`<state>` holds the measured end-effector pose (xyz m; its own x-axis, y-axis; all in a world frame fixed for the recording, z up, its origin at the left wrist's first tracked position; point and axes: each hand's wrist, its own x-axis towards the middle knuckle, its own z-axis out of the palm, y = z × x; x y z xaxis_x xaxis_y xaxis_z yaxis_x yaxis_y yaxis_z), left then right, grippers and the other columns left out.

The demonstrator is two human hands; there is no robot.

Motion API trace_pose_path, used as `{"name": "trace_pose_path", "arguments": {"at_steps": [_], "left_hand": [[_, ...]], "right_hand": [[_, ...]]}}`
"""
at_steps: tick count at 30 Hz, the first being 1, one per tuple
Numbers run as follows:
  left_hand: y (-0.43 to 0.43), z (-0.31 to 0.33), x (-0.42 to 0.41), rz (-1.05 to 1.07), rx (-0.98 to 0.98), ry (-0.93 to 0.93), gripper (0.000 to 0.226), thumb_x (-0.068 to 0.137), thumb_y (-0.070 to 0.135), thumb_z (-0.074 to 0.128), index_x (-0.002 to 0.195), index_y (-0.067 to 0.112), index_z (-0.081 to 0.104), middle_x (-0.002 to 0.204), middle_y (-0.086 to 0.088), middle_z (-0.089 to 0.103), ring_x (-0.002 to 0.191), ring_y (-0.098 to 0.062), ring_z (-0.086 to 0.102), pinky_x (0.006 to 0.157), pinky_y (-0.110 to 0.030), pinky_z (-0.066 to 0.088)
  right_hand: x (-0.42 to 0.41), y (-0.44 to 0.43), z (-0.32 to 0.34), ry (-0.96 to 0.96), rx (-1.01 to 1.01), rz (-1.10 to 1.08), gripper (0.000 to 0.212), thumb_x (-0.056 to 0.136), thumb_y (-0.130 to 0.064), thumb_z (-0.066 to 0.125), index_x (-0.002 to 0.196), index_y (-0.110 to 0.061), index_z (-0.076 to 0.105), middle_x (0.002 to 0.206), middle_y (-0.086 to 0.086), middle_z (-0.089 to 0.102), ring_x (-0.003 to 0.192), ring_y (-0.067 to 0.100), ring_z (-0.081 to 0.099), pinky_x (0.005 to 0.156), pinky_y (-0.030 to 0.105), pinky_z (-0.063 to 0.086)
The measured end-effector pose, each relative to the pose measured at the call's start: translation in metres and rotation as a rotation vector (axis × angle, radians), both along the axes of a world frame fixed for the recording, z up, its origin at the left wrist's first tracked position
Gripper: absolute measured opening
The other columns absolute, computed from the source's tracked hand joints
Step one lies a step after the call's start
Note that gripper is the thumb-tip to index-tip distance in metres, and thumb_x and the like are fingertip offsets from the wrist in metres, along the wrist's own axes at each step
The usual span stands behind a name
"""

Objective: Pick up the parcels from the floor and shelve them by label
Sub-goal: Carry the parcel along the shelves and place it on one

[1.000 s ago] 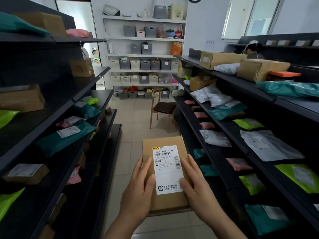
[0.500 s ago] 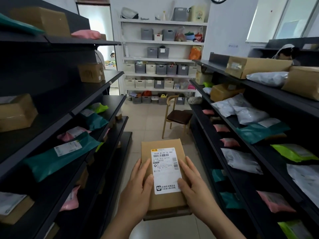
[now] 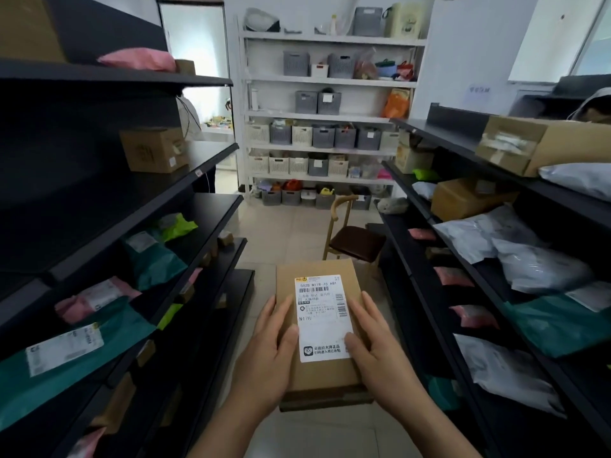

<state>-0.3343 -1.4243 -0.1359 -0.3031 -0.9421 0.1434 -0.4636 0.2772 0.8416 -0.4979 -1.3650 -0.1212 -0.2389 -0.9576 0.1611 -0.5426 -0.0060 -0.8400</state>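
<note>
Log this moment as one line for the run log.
phase: carrying parcel in aisle | left hand: holding cardboard box | right hand: holding same box | label: facing up | shelved: not yet

Black shelves on the left (image 3: 211,160) carry a cardboard box (image 3: 153,148), teal mailers (image 3: 155,259) and pink bags (image 3: 96,300). Black shelves on the right (image 3: 426,133) carry cardboard boxes (image 3: 463,196), grey mailers (image 3: 479,233) and small pink packets (image 3: 453,276). A wooden chair (image 3: 353,239) stands on the tiled floor (image 3: 281,233).

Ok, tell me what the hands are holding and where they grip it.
A cardboard parcel, label up. The left hand clasps its left edge and the right hand its right edge, thumbs resting on top beside the white label.
</note>
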Motion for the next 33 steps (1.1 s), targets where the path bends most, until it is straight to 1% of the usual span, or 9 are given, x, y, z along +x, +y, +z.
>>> {"name": "trace_pose_path", "arguments": {"at_steps": [5, 7, 10, 11, 13, 16, 23, 28, 33], "left_hand": [[-0.071, -0.009, -0.028, -0.030, 0.009, 0.007, 0.050, 0.099, 0.038, 0.036, 0.146, 0.047, 0.022, 0.157, 0.023, 0.008, 0.126, 0.010, 0.019, 0.098, -0.022, 0.027], [-0.104, -0.012, -0.039, -0.048, 0.010, 0.005, 0.049, 0.099, 0.038, 0.036, 0.145, 0.049, 0.021, 0.157, 0.023, 0.008, 0.126, 0.010, 0.020, 0.099, -0.023, 0.028], [-0.159, -0.012, -0.055, -0.078, 0.016, 0.007, 0.050, 0.099, 0.038, 0.036, 0.145, 0.049, 0.020, 0.157, 0.023, 0.008, 0.126, 0.009, 0.022, 0.096, -0.023, 0.029], [-0.179, -0.011, -0.061, -0.091, 0.012, 0.004, 0.050, 0.099, 0.039, 0.035, 0.145, 0.049, 0.019, 0.156, 0.023, 0.008, 0.127, 0.009, 0.023, 0.096, -0.023, 0.030], [-0.218, -0.007, -0.071, -0.109, 0.004, -0.012, 0.050, 0.099, 0.041, 0.035, 0.144, 0.052, 0.018, 0.156, 0.025, 0.007, 0.131, 0.006, 0.023, 0.097, -0.024, 0.030], [-0.286, -0.002, -0.087, -0.150, -0.021, -0.008, 0.048, 0.099, 0.040, 0.035, 0.142, 0.055, 0.018, 0.157, 0.024, 0.007, 0.136, 0.003, 0.022, 0.103, -0.027, 0.031], [-0.394, 0.001, -0.123, -0.204, -0.008, -0.048, 0.048, 0.099, 0.043, 0.034, 0.142, 0.056, 0.017, 0.158, 0.022, 0.007, 0.142, -0.004, 0.021, 0.111, -0.041, 0.033], [-0.455, -0.007, -0.149, -0.226, 0.015, -0.024, 0.049, 0.099, 0.039, 0.036, 0.145, 0.048, 0.022, 0.159, 0.018, 0.010, 0.143, -0.005, 0.020, 0.113, -0.039, 0.029], [-0.521, -0.016, -0.184, -0.218, 0.020, -0.005, 0.048, 0.098, 0.038, 0.039, 0.143, 0.048, 0.025, 0.157, 0.019, 0.015, 0.140, -0.003, 0.024, 0.113, -0.043, 0.031]], "right_hand": [[-0.027, -0.068, -0.010, -0.019, 0.021, -0.026, 0.058, 0.096, -0.015, 0.045, 0.144, -0.040, 0.023, 0.154, -0.023, 0.003, 0.140, -0.003, 0.013, 0.103, 0.016, 0.019], [-0.037, -0.098, -0.013, -0.033, 0.026, -0.043, 0.058, 0.097, -0.015, 0.044, 0.144, -0.040, 0.023, 0.153, -0.024, 0.003, 0.138, -0.005, 0.011, 0.099, 0.010, 0.020], [-0.051, -0.147, -0.012, -0.045, 0.027, -0.075, 0.058, 0.097, -0.016, 0.044, 0.145, -0.040, 0.022, 0.154, -0.023, 0.002, 0.132, -0.009, 0.011, 0.080, -0.003, 0.028], [-0.055, -0.165, -0.011, -0.053, 0.022, -0.087, 0.058, 0.097, -0.016, 0.044, 0.145, -0.040, 0.022, 0.154, -0.023, 0.002, 0.132, -0.009, 0.010, 0.078, -0.005, 0.028], [-0.063, -0.198, -0.006, -0.070, 0.007, -0.101, 0.057, 0.097, -0.015, 0.044, 0.144, -0.041, 0.023, 0.155, -0.021, 0.003, 0.137, -0.007, 0.008, 0.088, -0.001, 0.024], [-0.077, -0.258, 0.001, -0.080, -0.024, -0.122, 0.057, 0.097, -0.014, 0.044, 0.142, -0.043, 0.024, 0.155, -0.019, 0.004, 0.141, -0.003, 0.004, 0.102, 0.013, 0.017], [-0.105, -0.355, 0.005, -0.101, -0.034, -0.172, 0.058, 0.097, -0.013, 0.044, 0.139, -0.046, 0.024, 0.155, -0.020, 0.006, 0.142, -0.001, 0.005, 0.103, 0.013, 0.019], [-0.128, -0.414, 0.002, -0.104, -0.018, -0.174, 0.057, 0.097, -0.012, 0.044, 0.122, -0.058, 0.022, 0.154, -0.020, 0.007, 0.142, 0.000, 0.007, 0.105, 0.016, 0.019], [-0.166, -0.478, -0.005, -0.101, 0.013, -0.171, 0.056, 0.097, -0.013, 0.043, 0.135, -0.049, 0.024, 0.156, -0.016, 0.005, 0.142, 0.001, 0.008, 0.103, 0.016, 0.020]]}}
